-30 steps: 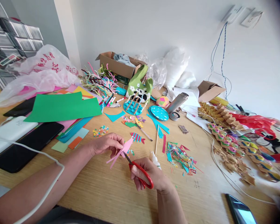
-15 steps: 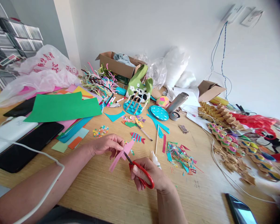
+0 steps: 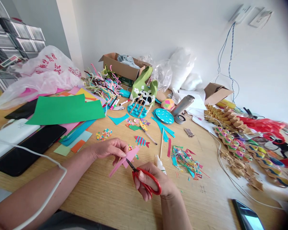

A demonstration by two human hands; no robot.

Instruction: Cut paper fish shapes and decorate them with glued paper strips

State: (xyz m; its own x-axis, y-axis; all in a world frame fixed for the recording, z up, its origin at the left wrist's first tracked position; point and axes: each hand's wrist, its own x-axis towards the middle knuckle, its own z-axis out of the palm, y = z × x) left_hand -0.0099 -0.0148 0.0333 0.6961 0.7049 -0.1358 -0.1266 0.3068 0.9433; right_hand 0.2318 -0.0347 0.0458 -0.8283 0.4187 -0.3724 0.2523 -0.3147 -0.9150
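Note:
Pink paper [image 3: 132, 156] is pinched between the thumb and fingers of my left hand [image 3: 112, 149], just above the table. A narrow strip of it hangs toward the lower left. My right hand [image 3: 150, 182] is closed around the red handles of a pair of scissors [image 3: 155, 189]. The dark blades point up and left and meet the pink paper close to my left fingertips. Beyond the paper lies a striped paper fish [image 3: 142, 141]. A white glue bottle [image 3: 160, 164] rests behind my right hand, partly hidden by it.
Coloured scraps [image 3: 186, 161] are heaped right of my right hand, near a wooden stick [image 3: 162, 142]. Green paper [image 3: 67, 110] and a black phone [image 3: 30, 150] lie to the left. A steel flask [image 3: 183, 105] leans at the back. Another phone [image 3: 247, 214] sits front right.
The pink paper has turned slightly, its hanging strip swinging left. The scissor handles have shifted a little to the right and look wider apart. My left hand still grips the paper.

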